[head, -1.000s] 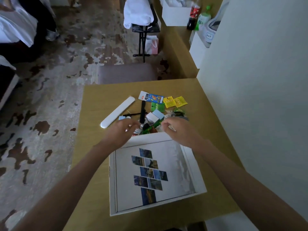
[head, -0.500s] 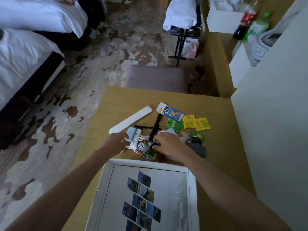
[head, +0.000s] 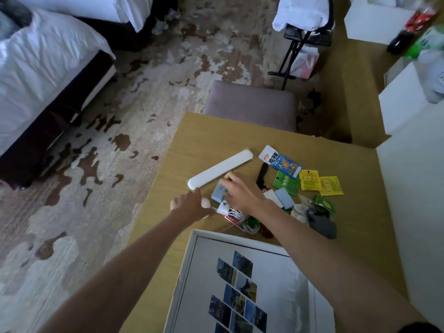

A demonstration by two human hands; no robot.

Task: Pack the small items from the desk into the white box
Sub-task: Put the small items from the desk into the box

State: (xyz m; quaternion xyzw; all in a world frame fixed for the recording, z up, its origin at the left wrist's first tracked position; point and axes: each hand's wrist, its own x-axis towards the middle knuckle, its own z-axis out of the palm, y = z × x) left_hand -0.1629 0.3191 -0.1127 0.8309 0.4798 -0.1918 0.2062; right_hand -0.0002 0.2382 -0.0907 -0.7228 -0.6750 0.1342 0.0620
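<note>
the desk [head: 211, 133] carried the white box [head: 187, 272] at its near edge, lid off and holding a sheet with photo tiles [head: 236, 292]; no small item lay in it, so packing was judged not yet begun. compared with half a second earlier, the right hand [head: 242, 193] had shifted left off the black stick [head: 262, 175] and onto the grey-blue block [head: 219, 192], fingers curled around it; the grip looked closed on the block, though not lifted. the left hand [head: 189, 205] had stayed at the pile's left edge, touching a small white piece [head: 206, 202]; whether it gripped could not be told. this suggested the block would go into the box first.

count, largest to smallest: one long white case [head: 219, 169], one blue-white sachet [head: 280, 161], one dark grey pouch [head: 323, 225], one black stick, one cable tangle [head: 237, 216], three green packets, two yellow packets, two grey-blue blocks.
</note>
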